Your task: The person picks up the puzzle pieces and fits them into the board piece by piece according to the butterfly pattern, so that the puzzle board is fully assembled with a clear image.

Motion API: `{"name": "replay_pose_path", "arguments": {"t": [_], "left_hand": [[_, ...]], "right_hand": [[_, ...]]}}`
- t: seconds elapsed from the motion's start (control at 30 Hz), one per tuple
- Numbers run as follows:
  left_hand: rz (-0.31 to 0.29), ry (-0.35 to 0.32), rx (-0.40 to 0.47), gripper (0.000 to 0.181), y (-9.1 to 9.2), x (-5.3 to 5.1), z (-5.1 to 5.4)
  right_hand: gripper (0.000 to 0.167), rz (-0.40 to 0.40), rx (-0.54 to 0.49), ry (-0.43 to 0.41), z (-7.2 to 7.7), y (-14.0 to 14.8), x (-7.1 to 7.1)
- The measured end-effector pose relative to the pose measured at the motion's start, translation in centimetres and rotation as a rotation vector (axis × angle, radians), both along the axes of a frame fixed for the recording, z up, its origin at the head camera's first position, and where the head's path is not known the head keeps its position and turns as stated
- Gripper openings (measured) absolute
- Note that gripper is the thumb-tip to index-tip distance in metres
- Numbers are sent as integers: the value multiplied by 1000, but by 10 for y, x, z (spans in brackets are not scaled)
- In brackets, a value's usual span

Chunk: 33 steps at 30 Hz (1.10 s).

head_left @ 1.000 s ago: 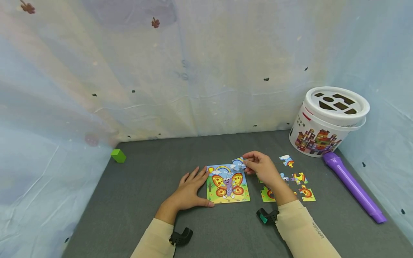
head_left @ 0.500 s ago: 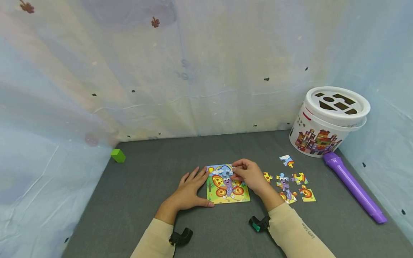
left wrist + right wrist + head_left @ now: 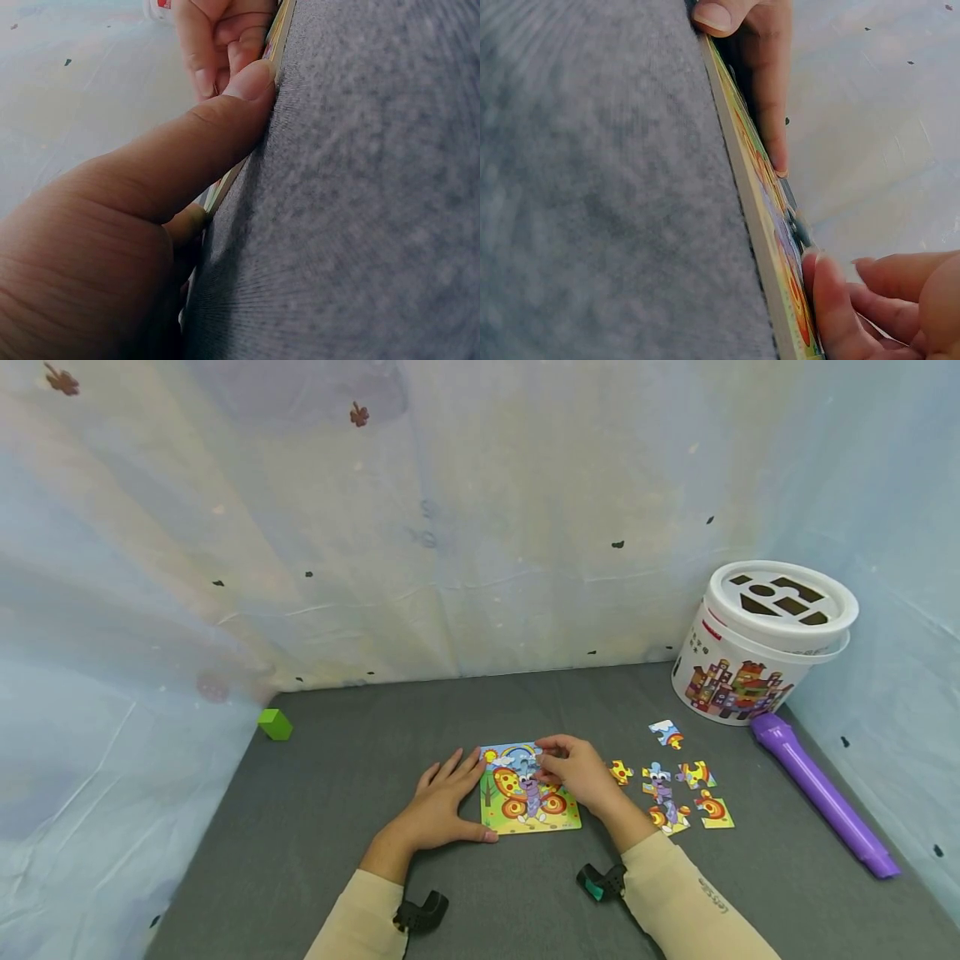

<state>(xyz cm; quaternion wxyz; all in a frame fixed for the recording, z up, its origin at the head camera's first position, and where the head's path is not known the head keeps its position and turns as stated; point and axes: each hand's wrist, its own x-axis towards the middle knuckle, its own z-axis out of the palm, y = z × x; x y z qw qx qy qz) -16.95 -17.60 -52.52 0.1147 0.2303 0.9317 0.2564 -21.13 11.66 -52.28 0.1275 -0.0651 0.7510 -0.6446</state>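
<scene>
A square puzzle board (image 3: pixel 495 814) printed with a butterfly lies flat on the grey table. My left hand (image 3: pixel 444 806) rests along its left side with fingers spread and straight, thumb touching the near edge. Over the board's upper right part, my right hand (image 3: pixel 581 772) pinches a blue puzzle piece (image 3: pixel 527 762), its outline partly hidden by the fingers. In the right wrist view the piece (image 3: pixel 801 229) tilts just off the board's surface. To the right lie several loose puzzle pieces (image 3: pixel 658 785), grouped close together.
At the back right stands a white bucket (image 3: pixel 742 677) with shaped holes in its lid. A purple tube (image 3: pixel 825 797) lies in front of it along the right wall. Far left sits a green block (image 3: pixel 275 724). Pale sheets (image 3: pixel 450 527) enclose the table.
My right hand has carried the piece left and slightly nearer, from the board's far right corner to over its upper part. My left hand keeps its place.
</scene>
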Motion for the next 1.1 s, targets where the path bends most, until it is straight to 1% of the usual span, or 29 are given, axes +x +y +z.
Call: {"name": "replay_pose_path", "arguments": {"t": [0.07, 0.13, 0.2, 0.27, 0.33, 0.43, 0.47, 0.53, 0.57, 0.63, 0.7, 0.77, 1.1], "left_hand": [[-2, 0, 3, 123, 0, 0, 0], [-4, -1, 4, 123, 0, -1, 0], [-5, 1, 6, 123, 0, -1, 0], [-5, -1, 5, 123, 1, -1, 0], [-8, 0, 0, 123, 1, -1, 1], [-13, 5, 6, 122, 1, 0, 2], [-15, 6, 9, 122, 1, 0, 2], [-17, 11, 16, 121, 1, 0, 3], [-18, 12, 20, 121, 1, 0, 3], [-18, 8, 21, 120, 1, 0, 3], [-18, 4, 23, 120, 1, -1, 3], [-18, 1, 24, 120, 0, -1, 3], [-15, 7, 3, 121, 0, -1, 0]], "right_hand": [[32, -1, 104, 70, 1, 0, 1], [30, -2, 232, 153, 4, -1, 3], [29, 11, 352, 249, 8, -2, 5], [29, 40, 443, 333, 12, -4, 8], [32, 95, 537, 421, 15, -5, 10], [44, 239, 667, 499, 20, -6, 13], [49, 294, 712, 512, 22, -6, 15], [59, 398, 779, 502, 24, -7, 18], [63, 437, 802, 487, 25, -8, 19], [68, 480, 846, 465, 27, -10, 23], [72, 487, 865, 447, 29, -13, 26], [74, 478, 888, 447, 30, -16, 29], [78, 416, 1016, 451, 28, -29, 37]]}}
